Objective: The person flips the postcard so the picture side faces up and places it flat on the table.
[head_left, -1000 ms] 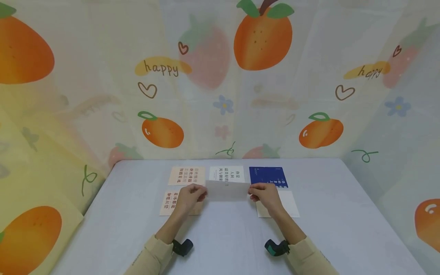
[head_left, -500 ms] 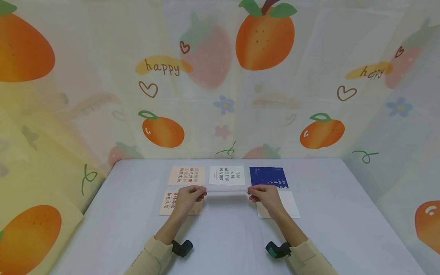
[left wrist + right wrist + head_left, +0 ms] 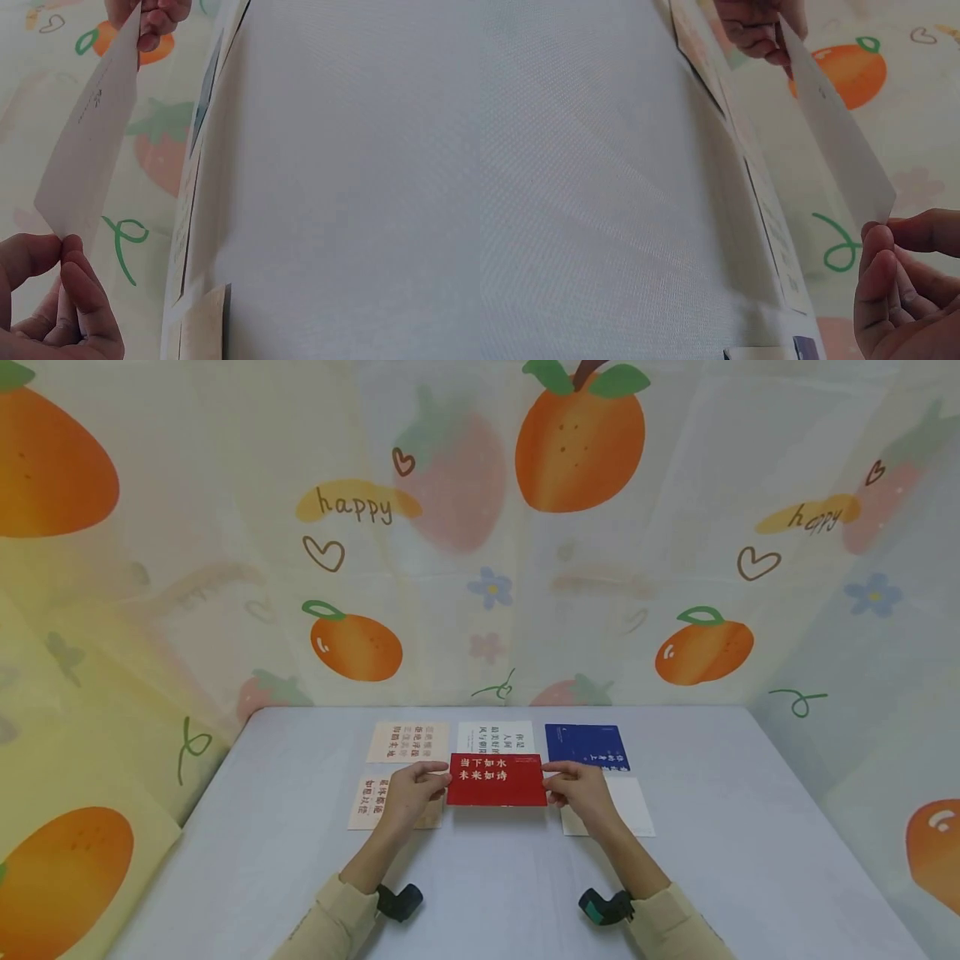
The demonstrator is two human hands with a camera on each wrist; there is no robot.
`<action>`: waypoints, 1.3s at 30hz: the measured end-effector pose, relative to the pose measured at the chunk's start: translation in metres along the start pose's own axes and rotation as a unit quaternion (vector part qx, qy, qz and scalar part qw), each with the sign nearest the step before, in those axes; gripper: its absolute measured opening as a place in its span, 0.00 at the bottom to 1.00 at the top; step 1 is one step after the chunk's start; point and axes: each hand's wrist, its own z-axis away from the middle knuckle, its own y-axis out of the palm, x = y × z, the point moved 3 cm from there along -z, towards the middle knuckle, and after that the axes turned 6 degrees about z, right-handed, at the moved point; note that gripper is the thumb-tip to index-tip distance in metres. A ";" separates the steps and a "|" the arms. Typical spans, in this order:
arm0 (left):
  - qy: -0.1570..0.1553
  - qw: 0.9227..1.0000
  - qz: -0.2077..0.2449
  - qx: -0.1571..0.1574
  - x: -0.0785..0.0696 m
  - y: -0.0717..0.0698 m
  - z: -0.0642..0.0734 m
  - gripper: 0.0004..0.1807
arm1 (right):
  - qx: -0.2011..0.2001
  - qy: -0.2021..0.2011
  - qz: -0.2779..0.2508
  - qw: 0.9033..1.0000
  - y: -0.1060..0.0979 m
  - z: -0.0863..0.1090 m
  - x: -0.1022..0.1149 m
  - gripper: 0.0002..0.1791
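Note:
A red card [image 3: 497, 779] with white characters is held above the table [image 3: 480, 868], its printed face toward me. My left hand [image 3: 411, 792] pinches its left edge and my right hand [image 3: 579, 787] pinches its right edge. The left wrist view shows the card's white back [image 3: 88, 142] with my left fingers [image 3: 71, 289] at its lower corner. In the right wrist view the same white back [image 3: 840, 135] runs from my right fingertips [image 3: 885, 259] toward the other hand [image 3: 757, 26].
Several cards lie flat on the table: a peach one [image 3: 407, 742], a white one [image 3: 495, 735] and a blue one [image 3: 587, 746] in the back row, another peach one [image 3: 369, 802] and a blank one [image 3: 626, 806] nearer. Fruit-print curtains [image 3: 480, 527] surround the table.
The card was showing its pale back, tipped edge-on half a second ago, and now shows its red printed face. Both hands stayed at its ends.

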 end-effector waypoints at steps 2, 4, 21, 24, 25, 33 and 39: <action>-0.002 1.000 -0.006 -0.002 0.000 0.000 0.000 0.14 | 0.000 0.002 -0.003 1.000 0.000 -0.001 -0.001 0.17; -0.004 1.000 -0.014 -0.002 0.001 0.001 0.000 0.15 | -0.002 0.002 -0.001 1.000 0.001 -0.003 -0.003 0.17; -0.015 0.998 -0.052 0.013 0.011 0.003 -0.003 0.15 | 0.000 0.010 0.060 0.998 0.003 -0.006 -0.011 0.13; -0.015 0.998 -0.056 0.029 0.012 0.003 -0.003 0.15 | 0.001 0.015 0.065 0.998 0.003 -0.006 -0.011 0.13; -0.013 0.998 -0.059 0.036 0.012 0.003 -0.003 0.16 | 0.002 0.016 0.067 0.998 0.002 -0.006 -0.011 0.13; 0.008 0.987 -0.144 0.065 0.017 0.005 -0.003 0.18 | 0.014 0.031 0.079 0.996 0.005 -0.006 -0.014 0.14; 0.017 0.982 -0.170 0.079 0.015 0.007 -0.002 0.18 | 0.019 0.040 0.085 0.995 0.005 -0.006 -0.014 0.15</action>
